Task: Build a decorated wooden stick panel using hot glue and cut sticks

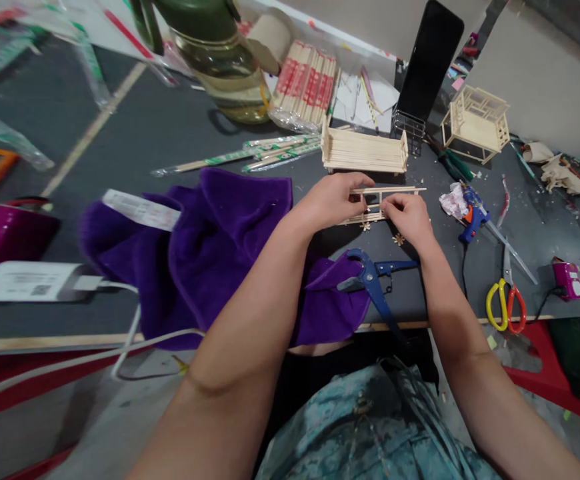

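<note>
A small frame of thin wooden sticks (395, 191) lies on the dark table. My left hand (331, 199) grips its left end, with the fingers curled around the sticks. At the frame's right part, the thumb and fingers of my right hand (411, 217) are pinched together on it; whether a loose piece is between them is hidden. Small flower-shaped wooden bits (399, 239) lie just below the frame. Behind it stands a miniature bench of sticks (365, 149). Nearer to me, a blue cutter tool (370, 275) rests partly on a purple towel (240, 227).
Right of my hands are a blue glue gun (476, 217), scissors (507, 297) and a miniature stick chair (477, 127). Behind stand a phone (430, 60), bundled chopsticks (305, 83) and a large bottle (220, 67). A white power adapter (30, 281) with a cable sits left.
</note>
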The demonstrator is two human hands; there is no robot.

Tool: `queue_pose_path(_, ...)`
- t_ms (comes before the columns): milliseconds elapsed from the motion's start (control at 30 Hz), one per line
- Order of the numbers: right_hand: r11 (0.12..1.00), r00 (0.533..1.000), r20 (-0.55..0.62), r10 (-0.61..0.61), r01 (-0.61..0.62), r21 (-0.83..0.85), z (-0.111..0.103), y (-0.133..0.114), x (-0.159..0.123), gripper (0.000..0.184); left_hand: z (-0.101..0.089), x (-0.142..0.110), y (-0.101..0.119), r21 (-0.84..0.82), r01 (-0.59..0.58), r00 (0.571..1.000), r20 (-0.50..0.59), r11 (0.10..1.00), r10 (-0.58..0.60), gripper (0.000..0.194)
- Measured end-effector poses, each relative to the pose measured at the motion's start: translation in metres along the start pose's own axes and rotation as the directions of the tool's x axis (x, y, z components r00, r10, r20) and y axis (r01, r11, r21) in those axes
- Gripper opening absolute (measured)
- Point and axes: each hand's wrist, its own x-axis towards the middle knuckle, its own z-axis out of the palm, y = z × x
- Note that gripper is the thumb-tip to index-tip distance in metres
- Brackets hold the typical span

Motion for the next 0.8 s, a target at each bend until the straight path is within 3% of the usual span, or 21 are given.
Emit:
queue_pose_path(433,0.999,1.000,-0.010,0.019,-0.019,-0.038,-0.0002,-0.0009,-0.0014,0.018,0.0014,0.0006,-0.0026,-0.022,-0.015,1.000,-0.007,1.000,0.015,0.058)
queue_pose_path(800,0.999,1.000,0.007,0.011,-0.012,0.040,-0.0005,-0.0014,-0.0009,0.018,0.0002,0.0014,-0.0040,-0.039,-0.018,1.000,-0.007,0.999,0.018,0.053)
